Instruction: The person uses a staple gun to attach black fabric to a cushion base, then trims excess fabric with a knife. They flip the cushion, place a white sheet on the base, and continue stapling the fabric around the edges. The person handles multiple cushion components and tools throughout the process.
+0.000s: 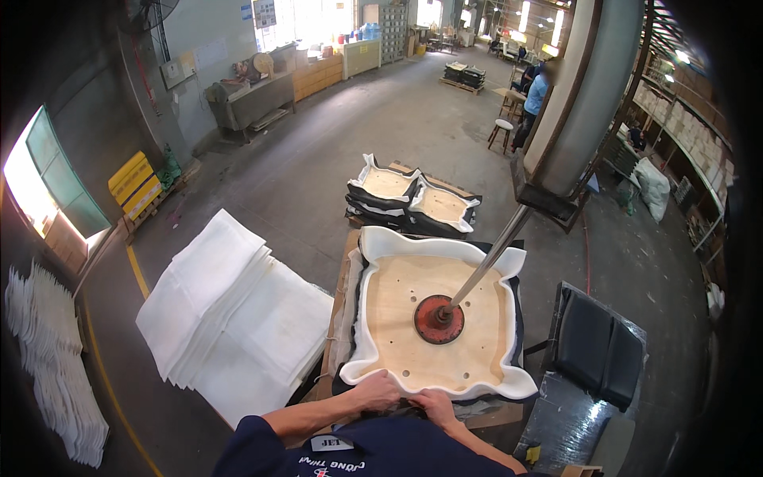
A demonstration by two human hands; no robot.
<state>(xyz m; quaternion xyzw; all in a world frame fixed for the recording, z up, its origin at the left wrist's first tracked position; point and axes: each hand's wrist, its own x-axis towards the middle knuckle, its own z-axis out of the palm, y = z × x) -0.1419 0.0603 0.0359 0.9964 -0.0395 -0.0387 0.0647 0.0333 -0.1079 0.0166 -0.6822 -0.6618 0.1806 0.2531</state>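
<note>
A pale wooden seat board [389, 294] with several holes lies flat in front of me. White foam padding [373, 238] curls up around all its sides, and a black cover [520, 302] shows outside the foam. A red round press plate [421, 327] on a slanted metal rod [491, 258] bears on the middle of the board. At the near edge my left hand [377, 392] is closed on the foam rim. Just right of it my right hand [435, 405] is closed at the same edge. Their fingertips are partly hidden.
Stacked white foam sheets [230, 318] stand at my left, more sheets [56, 366] farther left. Ahead lie similar padded boards [441, 207]. Black cushions [596, 346] rest on a bench at right. A thick column [584, 103] rises at right, near a person in blue [534, 99].
</note>
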